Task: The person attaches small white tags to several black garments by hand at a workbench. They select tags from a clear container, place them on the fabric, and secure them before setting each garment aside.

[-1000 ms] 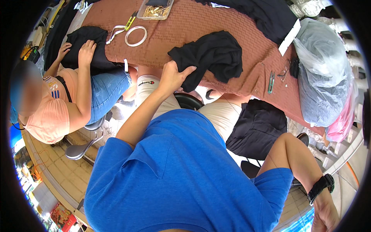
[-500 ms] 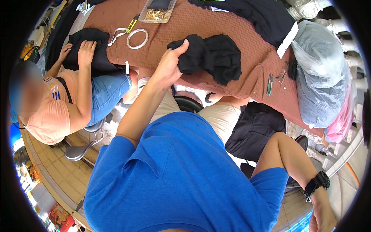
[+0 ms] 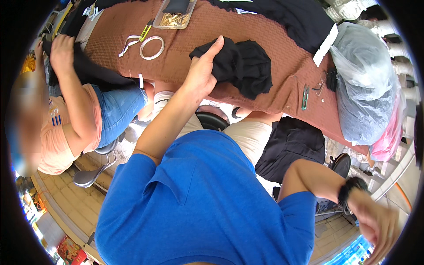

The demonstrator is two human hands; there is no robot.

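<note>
Cloth: left edge was gripped by left hand.
Right hand hung loosely open; white ring and green snips flanked cloth.

Showed solid black in the crumpled cloth bundle, zigzag-patterned brown in the draped fabric tablecloth.

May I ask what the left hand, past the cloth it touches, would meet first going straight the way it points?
Over the brown tablecloth, the left hand would probably meet the white slip by the far black fabric; the hand's height is unclear.
</note>
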